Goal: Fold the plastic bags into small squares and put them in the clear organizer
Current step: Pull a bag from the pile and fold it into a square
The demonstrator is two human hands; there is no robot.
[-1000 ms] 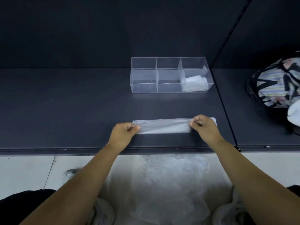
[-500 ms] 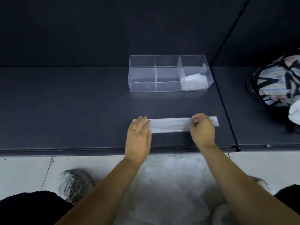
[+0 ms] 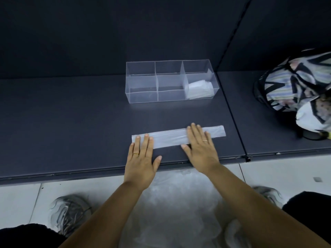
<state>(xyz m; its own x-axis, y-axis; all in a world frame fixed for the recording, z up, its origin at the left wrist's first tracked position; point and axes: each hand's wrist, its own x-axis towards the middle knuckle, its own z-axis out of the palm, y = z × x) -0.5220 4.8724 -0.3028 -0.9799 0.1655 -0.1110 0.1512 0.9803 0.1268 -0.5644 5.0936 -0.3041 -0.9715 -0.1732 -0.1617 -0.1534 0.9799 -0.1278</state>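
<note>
Pressing flat now instead of pinching, left hand [image 3: 141, 158] and right hand [image 3: 200, 147] grip nothing, creasing the strip [image 3: 170, 138] at 6 o'clock from the organizer [image 3: 141, 81]; squaring likely follows.

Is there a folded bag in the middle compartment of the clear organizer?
No, the middle compartment of the clear organizer shows only bare plastic; the only folded bag lies at its right end.

Translucent plastic strip [image 3: 170, 137], glossy clear plastic organizer [image 3: 141, 83], matt dark shelf [image 3: 71, 122]
</note>
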